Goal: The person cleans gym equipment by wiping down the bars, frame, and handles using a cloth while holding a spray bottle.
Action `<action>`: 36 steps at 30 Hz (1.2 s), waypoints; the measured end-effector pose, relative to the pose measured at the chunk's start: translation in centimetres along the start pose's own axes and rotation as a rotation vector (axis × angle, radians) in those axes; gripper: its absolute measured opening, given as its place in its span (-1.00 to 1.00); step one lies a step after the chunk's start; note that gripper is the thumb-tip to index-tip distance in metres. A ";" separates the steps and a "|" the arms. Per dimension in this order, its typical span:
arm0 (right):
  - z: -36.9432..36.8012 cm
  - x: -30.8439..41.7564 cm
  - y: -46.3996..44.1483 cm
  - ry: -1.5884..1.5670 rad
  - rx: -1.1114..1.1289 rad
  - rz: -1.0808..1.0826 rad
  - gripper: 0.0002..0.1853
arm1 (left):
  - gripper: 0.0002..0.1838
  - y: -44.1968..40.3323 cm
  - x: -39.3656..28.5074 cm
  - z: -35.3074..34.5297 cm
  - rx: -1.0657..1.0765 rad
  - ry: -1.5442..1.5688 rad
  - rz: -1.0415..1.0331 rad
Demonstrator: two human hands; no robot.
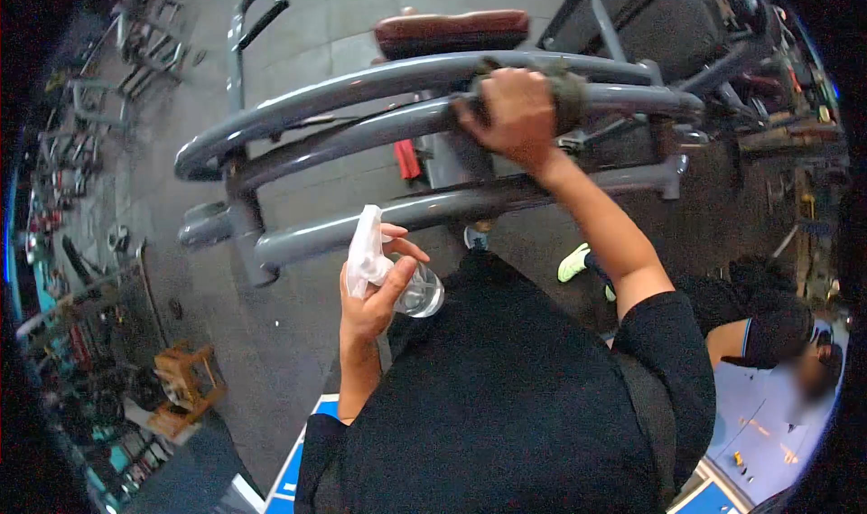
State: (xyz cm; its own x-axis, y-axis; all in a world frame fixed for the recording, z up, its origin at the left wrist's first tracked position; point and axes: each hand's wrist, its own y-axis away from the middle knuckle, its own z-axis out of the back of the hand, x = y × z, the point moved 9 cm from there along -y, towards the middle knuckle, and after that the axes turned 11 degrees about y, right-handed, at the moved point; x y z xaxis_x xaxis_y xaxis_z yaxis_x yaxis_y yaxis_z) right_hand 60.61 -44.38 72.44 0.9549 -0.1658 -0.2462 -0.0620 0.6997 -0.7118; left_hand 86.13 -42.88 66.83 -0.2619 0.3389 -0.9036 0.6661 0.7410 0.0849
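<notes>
A spray bottle (368, 254) with a white trigger head and a clear body is gripped in my left hand (366, 308), low in front of the machine's bars. My right hand (517, 116) presses a dark olive cloth (567, 101) onto one of the upper curved bars, its fingers closed around the cloth and slightly blurred. Several grey curved tubes (352, 139) of a gym machine cross the view just ahead of me. The bar surface beneath the cloth is hidden.
A brown padded cushion (452, 33) sits beyond the bars. Something red (407, 159) hangs behind them. At right, a person in dark clothes (768, 320) is close by, near a yellow-green shoe (573, 262). A wooden stand (187, 389) and weight racks line the left.
</notes>
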 end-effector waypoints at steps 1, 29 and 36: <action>-0.9 4.6 -1.7 -0.060 0.013 0.032 -0.56 | -0.57 0.8 -0.8 1.5 -0.036 0.030 0.003; 2.8 -24.9 10.5 0.121 -0.016 -0.010 -0.56 | -0.54 -2.1 -1.1 -2.1 0.096 0.021 -0.017; 3.2 -21.4 7.8 0.209 -0.159 -0.202 -0.64 | -0.55 -0.7 -1.4 -0.8 0.034 0.058 -0.075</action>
State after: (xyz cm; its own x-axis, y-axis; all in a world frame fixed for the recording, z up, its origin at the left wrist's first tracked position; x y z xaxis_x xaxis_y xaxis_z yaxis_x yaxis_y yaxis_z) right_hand 40.62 -33.19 74.24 0.8733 -0.4409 -0.2074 0.0622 0.5232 -0.8500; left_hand 85.48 -43.40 68.34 -0.3508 0.3168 -0.8812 0.6661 0.7459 0.0030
